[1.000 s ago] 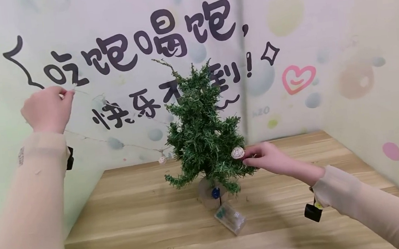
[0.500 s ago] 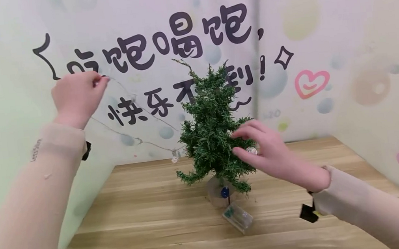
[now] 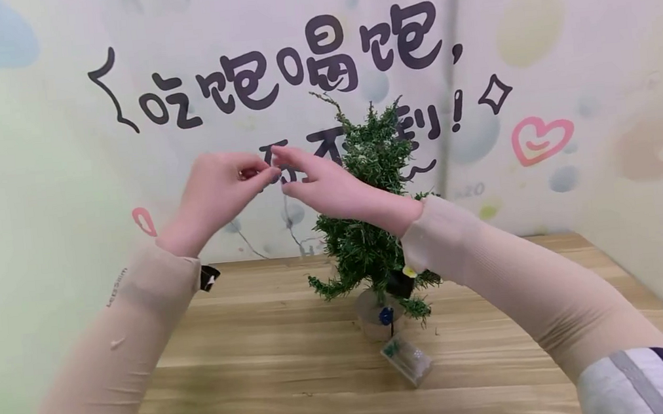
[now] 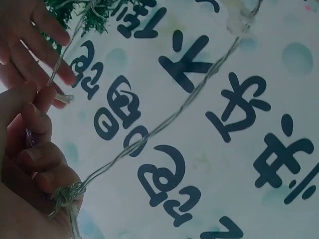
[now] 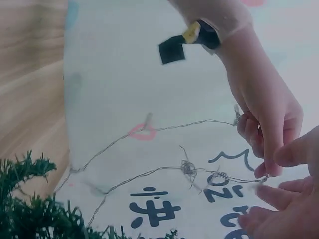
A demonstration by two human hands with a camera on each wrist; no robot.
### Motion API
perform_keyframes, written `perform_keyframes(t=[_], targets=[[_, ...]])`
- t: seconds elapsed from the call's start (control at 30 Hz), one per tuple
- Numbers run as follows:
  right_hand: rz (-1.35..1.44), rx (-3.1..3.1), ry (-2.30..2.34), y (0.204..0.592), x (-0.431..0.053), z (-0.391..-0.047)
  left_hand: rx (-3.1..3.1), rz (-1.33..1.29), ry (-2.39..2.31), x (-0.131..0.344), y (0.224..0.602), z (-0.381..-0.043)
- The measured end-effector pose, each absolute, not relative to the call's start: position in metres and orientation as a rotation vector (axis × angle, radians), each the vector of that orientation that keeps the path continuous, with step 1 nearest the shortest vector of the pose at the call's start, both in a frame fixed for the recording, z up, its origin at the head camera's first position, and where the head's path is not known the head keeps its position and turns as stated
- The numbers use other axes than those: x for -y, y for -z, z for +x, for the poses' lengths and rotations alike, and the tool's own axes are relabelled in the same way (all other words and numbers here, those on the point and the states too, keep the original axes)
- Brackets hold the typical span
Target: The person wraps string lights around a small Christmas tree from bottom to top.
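- "what are the two hands doing over there?"
- "the left hand (image 3: pixel 217 190) is pinching the wire strand (image 5: pixel 188 168) between thumb and forefinger; its other fingers are curling, and a knot (image 4: pixel 69 193) in the strand is sitting against them."
- "and the right hand (image 3: pixel 335 183)?"
- "it's holding nothing that i'm seeing. its fingers are stretching out, thumb standing apart from forefinger, all pointing across at the pinch."
- "are they touching the strand?"
- "i'm not managing to tell. they're hovering just beside it, at the very least."
- "where is the strand lying, then?"
- "it isn't lying; it's hanging in the air over the left side of the table (image 3: pixel 249 346), toward the far edge as far as i'm judging. one length is running from the pinch and another from the knot, both heading for the tree (image 3: pixel 352 244), which is standing near the middle of the far edge."
- "so its long axis is sloping?"
- "down from the left fingers, toward the tree. the left hand is gripping it, so that one is nearest; the right is waiting on the tree side of the pinch. i'm thinking everything is turning on that narrow gap between fingertips."
- "and the clear box (image 3: pixel 408 360)?"
- "lying in front of the tree, toward the near edge, well apart from both hands."
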State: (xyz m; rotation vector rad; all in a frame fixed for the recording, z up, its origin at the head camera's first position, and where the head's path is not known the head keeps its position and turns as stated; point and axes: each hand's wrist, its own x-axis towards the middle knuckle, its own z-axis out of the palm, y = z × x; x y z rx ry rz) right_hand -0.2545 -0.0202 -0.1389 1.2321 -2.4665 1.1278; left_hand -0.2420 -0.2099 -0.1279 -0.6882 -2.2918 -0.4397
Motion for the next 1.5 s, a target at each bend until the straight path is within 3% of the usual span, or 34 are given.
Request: perform_keyframes(t=[0.4, 0.73, 1.0, 1.23, 1.37, 1.5], targets=[[1.090, 2.554, -1.201, 0.126, 0.014, -0.269, 2.274, -0.654, 0.996, 0.202, 0.162, -0.248], [1.092, 2.213, -2.049, 0.095, 0.013, -0.260, 2.442, -0.564, 1.401, 0.180, 0.258, -0.261], [1.191, 2.118, -2.139, 0.090, 0.010, -0.257, 2.757, -0.604, 1.590, 0.172, 0.326, -0.326], [1.267, 2.156, -2.078, 0.095, 0.011, -0.257, 2.966, -0.774, 1.732, 0.186, 0.317, -0.362], [1.248, 2.172, -2.099, 0.100, 0.007, -0.258, 2.755, -0.746, 1.850, 0.186, 0.280, -0.370], [1.201, 2.173, -2.118, 0.103, 0.000, -0.260, 2.369, -0.552, 1.985, 0.178, 0.229, -0.373]])
